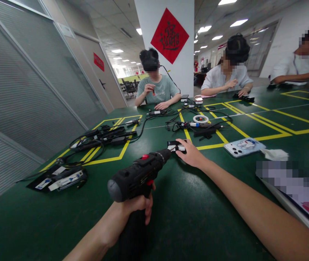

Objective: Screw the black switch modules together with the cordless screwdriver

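The left hand (pixel 135 208) grips a black drill (pixel 138 175) by its handle. The right hand (pixel 191 154), fingers loosely spread, presses a small black-and-white part (pixel 175 146) against the green table (pixel 197 210), at the drill's tip.

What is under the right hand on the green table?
Under the right hand lies a small black-and-white part on the table; the fingers cover its right end.

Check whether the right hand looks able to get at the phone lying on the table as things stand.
Probably yes. The right hand rests on a small black part, and the phone lies just to its right on the green table with bare surface between them. The left hand holds the drill.
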Demonstrator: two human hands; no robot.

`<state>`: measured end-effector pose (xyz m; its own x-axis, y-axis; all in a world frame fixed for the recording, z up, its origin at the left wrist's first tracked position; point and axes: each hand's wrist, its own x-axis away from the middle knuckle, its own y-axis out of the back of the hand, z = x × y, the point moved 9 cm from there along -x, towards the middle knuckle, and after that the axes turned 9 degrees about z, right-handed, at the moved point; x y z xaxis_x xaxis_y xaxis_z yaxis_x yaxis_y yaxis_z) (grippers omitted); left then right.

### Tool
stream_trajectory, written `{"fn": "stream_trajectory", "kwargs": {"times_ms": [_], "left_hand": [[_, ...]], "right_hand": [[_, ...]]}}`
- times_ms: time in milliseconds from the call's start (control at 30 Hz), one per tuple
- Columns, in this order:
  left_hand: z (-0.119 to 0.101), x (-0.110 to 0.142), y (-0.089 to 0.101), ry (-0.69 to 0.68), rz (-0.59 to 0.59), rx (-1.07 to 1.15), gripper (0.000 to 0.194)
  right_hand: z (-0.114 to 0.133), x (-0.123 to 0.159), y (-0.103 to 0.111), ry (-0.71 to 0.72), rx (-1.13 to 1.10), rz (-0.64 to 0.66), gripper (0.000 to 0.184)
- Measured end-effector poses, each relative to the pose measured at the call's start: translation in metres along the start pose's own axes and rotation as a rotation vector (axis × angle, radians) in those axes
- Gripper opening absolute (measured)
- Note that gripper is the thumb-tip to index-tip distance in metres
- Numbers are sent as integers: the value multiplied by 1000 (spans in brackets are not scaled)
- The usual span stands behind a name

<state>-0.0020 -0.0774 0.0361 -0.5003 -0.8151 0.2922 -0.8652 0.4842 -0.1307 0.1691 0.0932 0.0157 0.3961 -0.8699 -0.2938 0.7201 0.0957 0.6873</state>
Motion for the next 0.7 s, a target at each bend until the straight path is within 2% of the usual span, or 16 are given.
{"fn": "stream_trajectory", "kwargs": {"times_ms": [400,567,700], "left_hand": [[-4,2,-1,-17,-41,6,24],[-6,4,0,-14,-113,-19,23],[-6,3,-1,-15,-90,-20,23]], "right_hand": [[1,1,1,3,-3,-1,52],[0,0,0,-3,0,1,52],[0,0,0,-5,4,3,52]]}}
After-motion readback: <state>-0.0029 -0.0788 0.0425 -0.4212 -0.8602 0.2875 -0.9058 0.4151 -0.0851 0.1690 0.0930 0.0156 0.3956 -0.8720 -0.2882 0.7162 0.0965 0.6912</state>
